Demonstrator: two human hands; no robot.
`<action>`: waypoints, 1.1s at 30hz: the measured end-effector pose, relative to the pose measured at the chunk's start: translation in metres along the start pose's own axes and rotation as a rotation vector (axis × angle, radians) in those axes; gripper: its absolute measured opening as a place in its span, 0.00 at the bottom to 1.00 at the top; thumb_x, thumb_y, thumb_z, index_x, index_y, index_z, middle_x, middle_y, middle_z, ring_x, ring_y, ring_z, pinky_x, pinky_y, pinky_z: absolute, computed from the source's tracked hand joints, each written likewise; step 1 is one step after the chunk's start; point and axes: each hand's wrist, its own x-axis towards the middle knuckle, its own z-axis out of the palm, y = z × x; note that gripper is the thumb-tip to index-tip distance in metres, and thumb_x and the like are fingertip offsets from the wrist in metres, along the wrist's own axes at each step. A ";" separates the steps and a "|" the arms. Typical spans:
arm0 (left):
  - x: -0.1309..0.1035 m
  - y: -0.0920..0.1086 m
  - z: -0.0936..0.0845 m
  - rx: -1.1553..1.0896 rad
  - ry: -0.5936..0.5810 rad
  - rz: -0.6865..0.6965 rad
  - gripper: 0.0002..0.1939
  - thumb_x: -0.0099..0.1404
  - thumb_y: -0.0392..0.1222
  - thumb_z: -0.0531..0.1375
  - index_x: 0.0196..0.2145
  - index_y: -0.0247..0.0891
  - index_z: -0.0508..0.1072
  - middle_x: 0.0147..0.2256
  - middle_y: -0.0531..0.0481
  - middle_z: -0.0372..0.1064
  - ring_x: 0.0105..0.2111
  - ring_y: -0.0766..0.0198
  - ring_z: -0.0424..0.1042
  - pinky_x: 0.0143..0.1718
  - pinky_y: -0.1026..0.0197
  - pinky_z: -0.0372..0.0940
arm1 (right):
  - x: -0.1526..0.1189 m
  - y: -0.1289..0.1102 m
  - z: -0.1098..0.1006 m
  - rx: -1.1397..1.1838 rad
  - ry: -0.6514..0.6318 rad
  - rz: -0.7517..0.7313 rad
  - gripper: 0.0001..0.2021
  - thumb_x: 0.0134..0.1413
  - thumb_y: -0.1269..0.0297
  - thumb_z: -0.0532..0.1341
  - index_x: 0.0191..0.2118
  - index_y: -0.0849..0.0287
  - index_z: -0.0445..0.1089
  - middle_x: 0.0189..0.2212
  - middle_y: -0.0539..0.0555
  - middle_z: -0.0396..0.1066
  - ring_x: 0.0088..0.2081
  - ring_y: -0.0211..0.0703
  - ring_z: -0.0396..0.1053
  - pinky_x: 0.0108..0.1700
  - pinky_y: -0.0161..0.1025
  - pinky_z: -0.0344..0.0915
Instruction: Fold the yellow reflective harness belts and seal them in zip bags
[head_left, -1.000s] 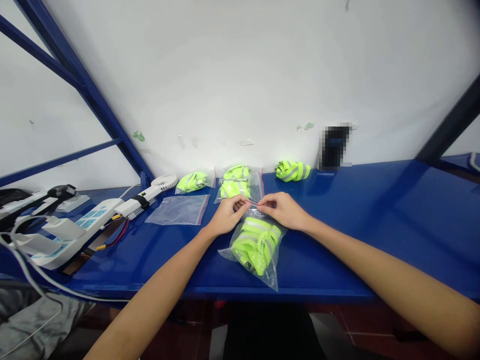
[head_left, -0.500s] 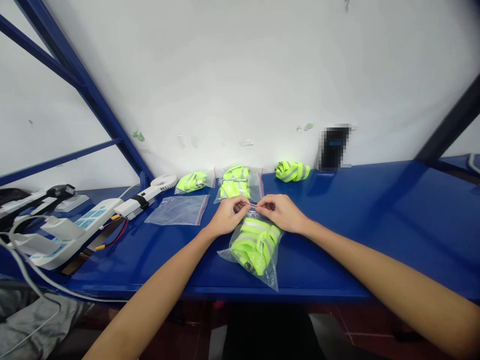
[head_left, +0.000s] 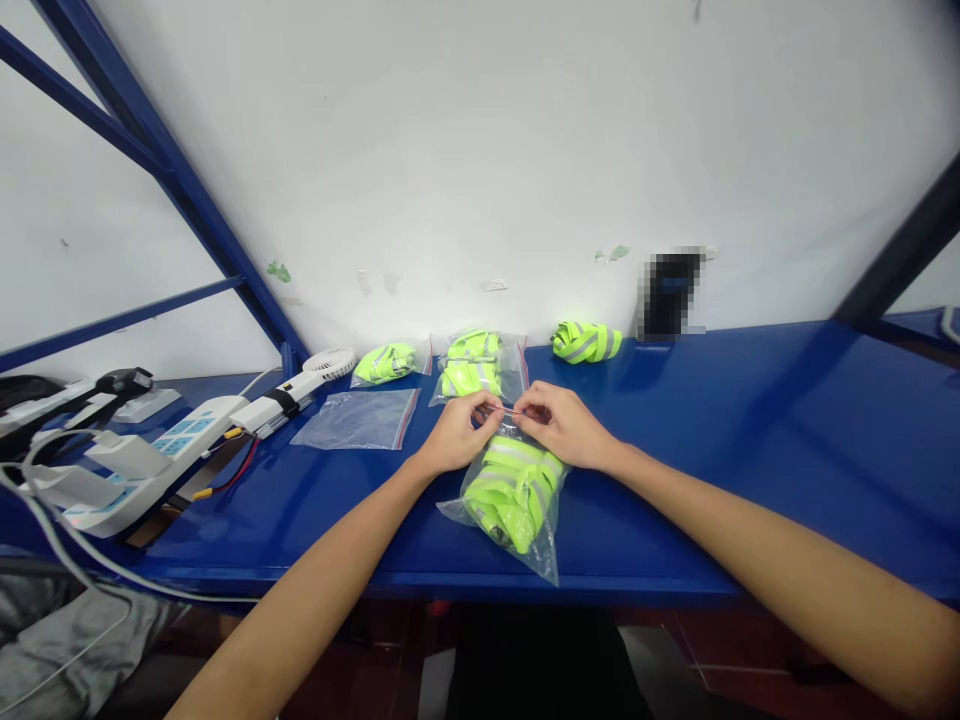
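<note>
A clear plastic bag point(head_left: 546, 545) with a folded neon yellow reflective strap bundle point(head_left: 510, 490) inside lies near the front edge of the blue table. My left hand point(head_left: 461, 432) pinches the bag's top edge, on its left part. On the same edge, a small gap to the right, my right hand point(head_left: 566, 425) pinches too. Behind my hands lie more neon bundles in a clear bag point(head_left: 471, 375). Another bagged bundle point(head_left: 386, 363) is to their left, and an unbagged neon bundle point(head_left: 586, 342) is to their right. A flat bag point(head_left: 358, 420) without contents lies left of my left hand.
The blue table point(head_left: 750, 450) stands against a white wall. On its left are a white power strip point(head_left: 176, 445) with plugs and cables, and a white handheld fan point(head_left: 330, 362). A pixelated dark object point(head_left: 670, 297) leans at the back. Blue frame bars rise at both sides.
Both hands still pinch the bag's top edge. The fingers of my right hand have shifted slightly upward; the bag lies nearly as before.
</note>
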 end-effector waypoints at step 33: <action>0.009 -0.006 -0.015 -0.057 -0.012 0.035 0.10 0.62 0.45 0.62 0.29 0.34 0.75 0.29 0.50 0.72 0.30 0.65 0.67 0.34 0.64 0.60 | 0.011 0.009 -0.021 0.481 -0.251 0.419 0.10 0.44 0.61 0.65 0.22 0.61 0.69 0.16 0.45 0.61 0.21 0.32 0.55 0.24 0.33 0.52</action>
